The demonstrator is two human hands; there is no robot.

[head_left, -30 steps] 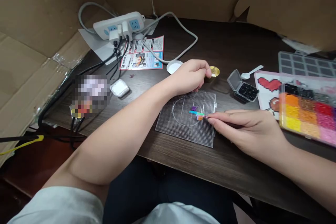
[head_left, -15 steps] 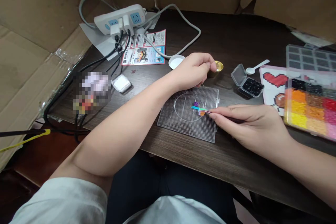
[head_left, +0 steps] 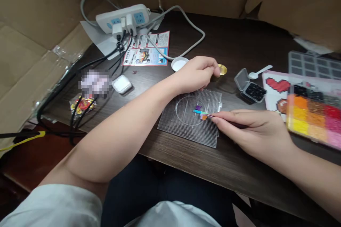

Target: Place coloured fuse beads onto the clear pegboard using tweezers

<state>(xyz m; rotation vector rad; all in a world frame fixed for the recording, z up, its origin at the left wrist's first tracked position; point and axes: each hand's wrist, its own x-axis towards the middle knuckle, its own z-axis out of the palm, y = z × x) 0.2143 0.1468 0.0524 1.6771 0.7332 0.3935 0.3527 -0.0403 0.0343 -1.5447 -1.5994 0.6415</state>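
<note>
A clear pegboard [head_left: 186, 131] lies on the dark table with a round outline marked on it. A small patch of purple, blue, green and orange beads [head_left: 197, 111] sits right of its middle. My right hand [head_left: 255, 131] pinches thin metal tweezers [head_left: 209, 115], whose tip is at the orange end of the patch; whether a bead is between the tips is too small to tell. Beyond the board, my left hand [head_left: 199, 72] is closed, its curled fingers at the rim of a small gold-coloured cup [head_left: 223, 69]. The hand partly hides that cup.
At right are an open box of black beads [head_left: 255, 92], a white spoon [head_left: 259, 72], a pattern sheet [head_left: 277, 85] and a compartment box of coloured beads [head_left: 317, 113]. A white dish [head_left: 179, 64], leaflet [head_left: 149, 48], white box [head_left: 122, 84] and power strip [head_left: 122, 17] with cables occupy the left.
The view has shifted slightly. Both hands keep nearly the same places and grips, with the tweezers still at the bead patch. A bag of colourful pieces at left shows more clearly.
</note>
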